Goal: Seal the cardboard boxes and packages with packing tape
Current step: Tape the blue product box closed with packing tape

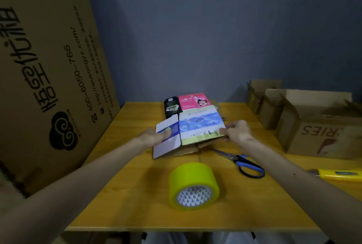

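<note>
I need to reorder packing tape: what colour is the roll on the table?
The tape roll is yellow-green, seen best in the head view.

Single head-worn wide-angle view, facing forward and down, close over the wooden table (125, 194) — blue wall (215, 28) beyond

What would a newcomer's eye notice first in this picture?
The bright yellow-green tape roll lies near the front of the wooden table. Behind it, the left hand touches the flap of a printed box and the right hand grips its edge. A huge cardboard box fills the left side.
</note>
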